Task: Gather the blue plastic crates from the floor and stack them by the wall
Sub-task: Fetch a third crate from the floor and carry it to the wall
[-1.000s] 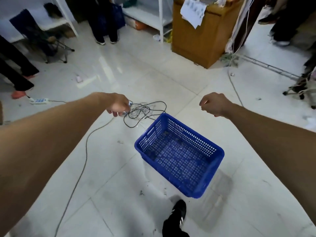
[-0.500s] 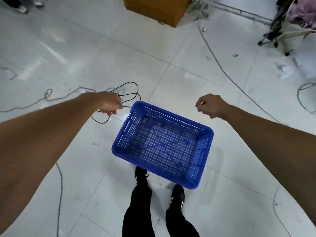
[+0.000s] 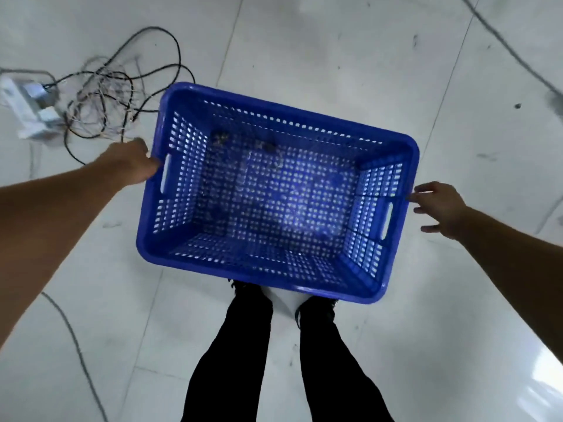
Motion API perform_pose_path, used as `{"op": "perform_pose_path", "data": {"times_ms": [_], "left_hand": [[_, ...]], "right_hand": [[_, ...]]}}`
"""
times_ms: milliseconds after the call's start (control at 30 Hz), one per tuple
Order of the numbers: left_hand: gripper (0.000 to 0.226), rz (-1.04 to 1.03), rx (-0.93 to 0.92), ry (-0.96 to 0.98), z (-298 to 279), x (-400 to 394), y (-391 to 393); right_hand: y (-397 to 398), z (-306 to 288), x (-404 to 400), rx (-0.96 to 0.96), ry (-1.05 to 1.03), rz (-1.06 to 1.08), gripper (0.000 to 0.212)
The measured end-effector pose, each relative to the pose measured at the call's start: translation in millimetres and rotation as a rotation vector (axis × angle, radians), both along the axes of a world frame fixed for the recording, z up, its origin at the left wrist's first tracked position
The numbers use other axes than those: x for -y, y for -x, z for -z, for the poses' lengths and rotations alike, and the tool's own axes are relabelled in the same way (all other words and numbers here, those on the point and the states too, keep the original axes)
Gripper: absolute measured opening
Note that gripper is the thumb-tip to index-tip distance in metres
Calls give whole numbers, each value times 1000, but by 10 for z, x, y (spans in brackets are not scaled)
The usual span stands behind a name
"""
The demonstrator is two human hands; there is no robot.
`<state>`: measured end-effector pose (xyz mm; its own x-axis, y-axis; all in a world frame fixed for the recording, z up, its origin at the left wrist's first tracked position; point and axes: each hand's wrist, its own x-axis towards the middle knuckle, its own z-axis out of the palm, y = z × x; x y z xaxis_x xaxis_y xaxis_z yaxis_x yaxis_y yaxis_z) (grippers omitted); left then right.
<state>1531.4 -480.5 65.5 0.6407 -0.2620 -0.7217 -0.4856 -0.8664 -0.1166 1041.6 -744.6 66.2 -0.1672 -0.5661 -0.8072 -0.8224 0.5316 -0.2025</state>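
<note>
Crate [image 3: 274, 193] stood on floor [image 3: 335, 56] before the feet | left hand [image 3: 137, 161] touched its left handle end, grip unclear | right hand [image 3: 438, 208] spread beside right end, not holding | risk: uneven lift could tilt it; cables [image 3: 115, 86] near left side could snag.

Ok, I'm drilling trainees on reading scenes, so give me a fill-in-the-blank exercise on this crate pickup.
1. The blue crate has a handle slot in each ____ wall.
2. The left hand touches the crate's end, while the right hand is spread ____.
3. The tangled cables lie on the floor, ____ the crate.

Missing words: end; open; outside
</note>
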Motion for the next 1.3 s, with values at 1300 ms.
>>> {"op": "perform_pose_path", "data": {"times_ms": [1300], "left_hand": [[38, -859, -409, 487, -3200, -101, -438]], "right_hand": [[-896, -3021, 1004, 193, 105, -67, 19]]}}
